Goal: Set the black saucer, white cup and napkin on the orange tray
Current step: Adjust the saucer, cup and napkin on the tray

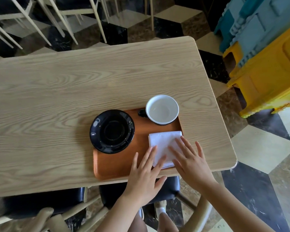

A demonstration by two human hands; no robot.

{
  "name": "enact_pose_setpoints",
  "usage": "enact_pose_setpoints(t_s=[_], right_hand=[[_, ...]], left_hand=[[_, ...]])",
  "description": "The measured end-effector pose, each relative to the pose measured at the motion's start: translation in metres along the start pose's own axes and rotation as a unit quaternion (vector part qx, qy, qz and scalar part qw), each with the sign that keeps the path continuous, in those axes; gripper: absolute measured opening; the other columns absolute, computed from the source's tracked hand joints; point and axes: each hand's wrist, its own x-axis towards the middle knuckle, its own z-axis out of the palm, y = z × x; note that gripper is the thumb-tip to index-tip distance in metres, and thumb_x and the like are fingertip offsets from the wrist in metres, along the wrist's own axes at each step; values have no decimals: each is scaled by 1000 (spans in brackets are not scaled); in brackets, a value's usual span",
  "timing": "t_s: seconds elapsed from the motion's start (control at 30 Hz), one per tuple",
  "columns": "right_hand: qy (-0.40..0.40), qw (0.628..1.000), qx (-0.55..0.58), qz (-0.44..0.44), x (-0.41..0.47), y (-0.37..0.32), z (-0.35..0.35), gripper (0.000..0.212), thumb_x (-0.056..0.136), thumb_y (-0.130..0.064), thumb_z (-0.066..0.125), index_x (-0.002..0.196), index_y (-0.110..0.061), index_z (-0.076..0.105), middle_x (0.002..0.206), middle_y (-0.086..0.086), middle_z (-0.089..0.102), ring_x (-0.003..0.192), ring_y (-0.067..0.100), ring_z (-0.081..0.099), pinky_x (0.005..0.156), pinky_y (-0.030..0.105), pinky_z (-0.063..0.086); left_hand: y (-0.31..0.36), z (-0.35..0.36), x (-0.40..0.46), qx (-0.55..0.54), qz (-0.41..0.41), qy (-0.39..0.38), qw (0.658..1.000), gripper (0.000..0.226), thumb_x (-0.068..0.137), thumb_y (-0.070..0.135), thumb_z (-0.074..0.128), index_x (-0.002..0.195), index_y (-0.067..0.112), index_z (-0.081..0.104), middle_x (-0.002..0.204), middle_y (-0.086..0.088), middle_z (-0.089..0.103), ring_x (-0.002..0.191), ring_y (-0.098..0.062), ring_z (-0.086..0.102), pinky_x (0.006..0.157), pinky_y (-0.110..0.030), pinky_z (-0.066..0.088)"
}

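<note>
The orange tray [117, 164] lies near the front right of the wooden table. On its left end rests the black saucer [112, 131], hanging a little over the tray's left rim. The white cup [162, 109] with a black handle stands upright and empty at the tray's far right corner. A folded white napkin [161, 143] lies flat on the tray's right side. My left hand [145, 174] and my right hand [190, 162] are both flat with fingers spread, their fingertips resting on the napkin's near part.
The wooden table [74, 91] stretches left and back. Stacked blue and yellow plastic crates [264, 52] stand on the floor to the right. Chairs [60, 15] are beyond the far edge, and a black-seated chair [167, 188] sits beneath the near edge.
</note>
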Motion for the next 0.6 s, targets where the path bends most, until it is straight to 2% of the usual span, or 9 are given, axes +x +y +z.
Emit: enact_pose_setpoints(t_s=[0.07,0.13,0.2,0.33,0.47,0.6], right_hand=[[42,999,14,-11,5,-18,0,42,88,-31,37,122,-15,57,134,14,53,128,32,42,99,58,35],[66,997,26,-37,16,-40,3,37,87,-25,50,122,-14,56,132,14,55,126,31,45,99,58,37],[64,996,31,-61,30,-61,7,44,81,-18,64,124,-14,55,135,13,52,127,30,44,98,59,37],[45,994,10,-96,58,-94,11,51,77,-17,67,126,-14,52,138,10,49,130,27,41,98,58,36],[34,994,-8,-105,68,-105,16,47,73,-15,71,118,-10,60,129,14,58,121,29,52,94,54,44],[59,992,6,-112,66,-105,20,45,74,-8,70,118,-6,60,127,17,58,120,31,52,95,53,44]], left_hand=[[-8,-9,-4,-19,-24,29,999,58,90,45,35,145,27,26,154,-12,22,142,-27,15,107,-58,25],[-23,-18,-11,-41,-67,63,995,58,90,42,36,144,25,26,155,-11,21,143,-26,14,108,-57,21],[-45,-26,-20,-39,-111,79,990,57,90,43,34,144,25,28,155,-11,21,142,-26,15,108,-58,19],[-92,-31,-36,-24,-182,34,982,59,90,50,22,144,26,27,156,-12,15,143,-28,13,108,-61,15],[-116,-29,-48,-13,-178,7,984,59,90,49,21,140,21,37,152,-13,29,140,-27,22,106,-63,20],[-124,-27,-53,-17,-151,12,988,56,91,45,25,139,20,40,149,-12,35,139,-26,27,105,-61,25]])
